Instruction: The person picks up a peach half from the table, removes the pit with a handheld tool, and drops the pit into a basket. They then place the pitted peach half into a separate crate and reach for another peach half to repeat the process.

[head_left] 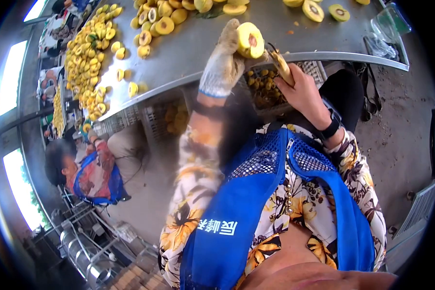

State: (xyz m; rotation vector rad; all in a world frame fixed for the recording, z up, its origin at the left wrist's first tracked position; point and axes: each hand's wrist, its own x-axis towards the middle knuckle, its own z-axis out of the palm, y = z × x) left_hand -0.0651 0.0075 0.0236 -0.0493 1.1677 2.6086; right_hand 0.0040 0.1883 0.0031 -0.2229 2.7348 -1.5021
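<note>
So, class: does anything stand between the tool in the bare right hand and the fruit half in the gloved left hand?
Nothing visible does. The tool in the right hand points at the fruit half in the left hand, its tip right beside it.

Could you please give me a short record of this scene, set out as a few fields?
left hand: gloved, fingers holding a halved yellow fruit, cut face showing
right hand: bare, gripping a small tool beside the fruit
metal table: strewn with fruit halves
crate: under the table edge, contents unclear
another person: seated, at left
</note>
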